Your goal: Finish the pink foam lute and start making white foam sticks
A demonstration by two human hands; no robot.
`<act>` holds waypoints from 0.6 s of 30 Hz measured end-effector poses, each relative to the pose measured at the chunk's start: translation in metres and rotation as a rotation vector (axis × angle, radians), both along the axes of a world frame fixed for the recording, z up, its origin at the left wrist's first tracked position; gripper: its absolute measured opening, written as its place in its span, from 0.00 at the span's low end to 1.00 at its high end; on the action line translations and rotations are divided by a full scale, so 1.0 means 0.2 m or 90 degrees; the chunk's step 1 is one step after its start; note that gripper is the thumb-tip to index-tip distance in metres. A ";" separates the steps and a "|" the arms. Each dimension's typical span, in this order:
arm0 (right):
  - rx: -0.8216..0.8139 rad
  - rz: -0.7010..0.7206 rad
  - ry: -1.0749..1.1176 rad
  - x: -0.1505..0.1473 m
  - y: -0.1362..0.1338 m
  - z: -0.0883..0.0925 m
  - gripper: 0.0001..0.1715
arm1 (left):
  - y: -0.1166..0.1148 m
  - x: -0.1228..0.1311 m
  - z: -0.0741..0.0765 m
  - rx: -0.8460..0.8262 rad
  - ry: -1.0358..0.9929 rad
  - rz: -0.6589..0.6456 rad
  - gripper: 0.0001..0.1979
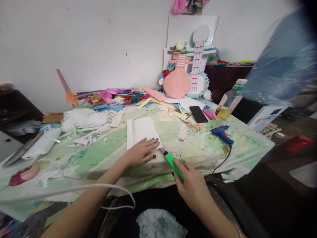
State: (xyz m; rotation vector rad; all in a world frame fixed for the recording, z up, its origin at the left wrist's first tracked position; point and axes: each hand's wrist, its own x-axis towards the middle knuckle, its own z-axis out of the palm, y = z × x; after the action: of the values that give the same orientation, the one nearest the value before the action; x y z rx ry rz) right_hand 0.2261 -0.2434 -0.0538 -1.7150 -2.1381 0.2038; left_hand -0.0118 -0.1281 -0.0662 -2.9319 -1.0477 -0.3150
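Observation:
A green utility knife [173,165] is gripped in my right hand [189,180], its blade meeting the lower right corner of a white board [142,129]. My left hand [142,152] lies flat on that board near its front edge, fingers stretched out and slightly spread. The board rests on the paint-stained green and white tablecloth [104,155], close to the table's front. A narrow raised strip or fold runs along the board's left side; which of the two I cannot tell.
A blue glue gun [222,134] with a black cord, a dark phone [198,114] and a bottle of yellow liquid [230,100] lie or stand rightward. Paper scraps [84,120] heap at left. Behind stands a pink paper lute [177,81]. A white cable [99,185] crosses my left forearm.

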 end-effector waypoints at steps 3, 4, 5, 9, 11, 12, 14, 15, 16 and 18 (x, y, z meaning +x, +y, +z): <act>0.013 0.007 0.048 0.01 0.00 -0.02 0.24 | 0.01 0.01 -0.01 0.054 -0.043 0.004 0.24; 0.017 0.009 0.061 0.02 0.00 -0.02 0.23 | 0.01 0.02 -0.01 0.084 -0.053 0.004 0.23; 0.021 0.010 0.071 0.02 0.00 -0.02 0.23 | 0.00 0.03 -0.01 0.119 -0.061 0.006 0.21; 0.029 0.010 0.085 0.02 0.00 -0.03 0.23 | -0.04 0.12 -0.02 0.273 -0.076 0.048 0.16; 0.028 0.013 0.080 0.02 -0.01 -0.02 0.23 | -0.06 0.17 -0.03 0.338 -0.055 0.066 0.14; 0.026 0.013 0.076 0.02 -0.01 -0.02 0.23 | -0.07 0.19 -0.03 0.367 -0.038 0.070 0.13; 0.022 0.011 0.066 0.01 -0.01 -0.02 0.23 | -0.08 0.23 -0.03 0.411 -0.005 0.078 0.12; 0.019 0.007 0.060 0.01 -0.01 -0.01 0.23 | -0.09 0.24 -0.04 0.424 0.007 0.086 0.12; 0.016 0.003 0.053 0.01 -0.01 -0.01 0.23 | -0.09 0.25 -0.04 0.428 0.016 0.096 0.11; 0.013 -0.002 0.042 0.02 -0.02 -0.01 0.23 | -0.09 0.26 -0.03 0.417 0.026 0.110 0.10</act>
State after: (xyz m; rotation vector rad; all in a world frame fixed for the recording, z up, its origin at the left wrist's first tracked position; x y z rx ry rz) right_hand 0.2292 -0.2467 -0.0557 -1.6769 -2.0823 0.2344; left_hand 0.0395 -0.1456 -0.0731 -2.2454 -0.9518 -0.4818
